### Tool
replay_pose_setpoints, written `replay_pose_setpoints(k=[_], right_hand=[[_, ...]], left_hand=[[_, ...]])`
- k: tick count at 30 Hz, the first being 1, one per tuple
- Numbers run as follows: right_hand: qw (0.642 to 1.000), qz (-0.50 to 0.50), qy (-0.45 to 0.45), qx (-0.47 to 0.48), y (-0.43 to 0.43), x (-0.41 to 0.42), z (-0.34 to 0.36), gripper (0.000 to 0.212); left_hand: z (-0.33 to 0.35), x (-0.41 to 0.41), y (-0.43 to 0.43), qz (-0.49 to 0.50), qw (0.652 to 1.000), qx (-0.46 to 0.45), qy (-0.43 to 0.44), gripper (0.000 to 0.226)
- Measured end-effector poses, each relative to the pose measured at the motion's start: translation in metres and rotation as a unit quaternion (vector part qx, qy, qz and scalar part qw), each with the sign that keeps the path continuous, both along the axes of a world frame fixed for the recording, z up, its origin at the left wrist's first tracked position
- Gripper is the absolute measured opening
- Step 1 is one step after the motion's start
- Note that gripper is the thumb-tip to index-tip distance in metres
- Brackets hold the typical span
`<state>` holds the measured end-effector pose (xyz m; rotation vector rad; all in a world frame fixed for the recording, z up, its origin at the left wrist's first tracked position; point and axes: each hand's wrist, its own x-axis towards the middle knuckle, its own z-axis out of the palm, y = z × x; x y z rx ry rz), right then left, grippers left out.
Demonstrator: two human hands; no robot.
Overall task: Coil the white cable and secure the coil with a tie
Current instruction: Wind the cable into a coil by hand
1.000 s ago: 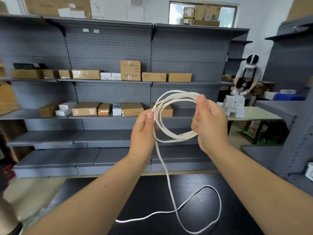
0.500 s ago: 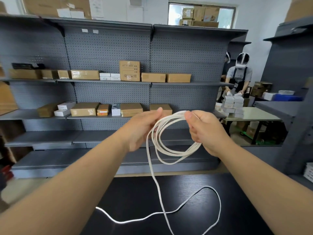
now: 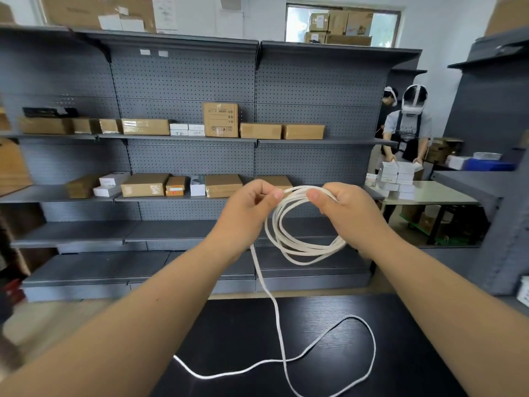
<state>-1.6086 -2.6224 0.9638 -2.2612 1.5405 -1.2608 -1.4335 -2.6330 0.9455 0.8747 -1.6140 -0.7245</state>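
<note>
White cable [image 3: 300,247] coil held between both hands, tail trailing below

The top of the cable [image 3: 312,252] coil is covered by the fingers of the right grip [image 3: 343,210]. A stretch of the strand is concealed behind the left grip [image 3: 243,216]. The loose loop on the worktop [image 3: 415,339] is cut off by the bottom edge. A red object [image 3: 11,290] at the left edge is blurred beyond telling. The print on the boxes [image 3: 220,120] cannot be read.
</note>
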Motion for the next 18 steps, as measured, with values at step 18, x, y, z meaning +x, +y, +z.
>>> replay_pose_setpoints(k=[18], right_hand=[[0.878,0.111,-0.458,0.085,0.003,0.014,-0.017,0.041]], left_hand=[[-0.025,-0.012,0.000,-0.046,0.990,0.065,0.116,0.030]])
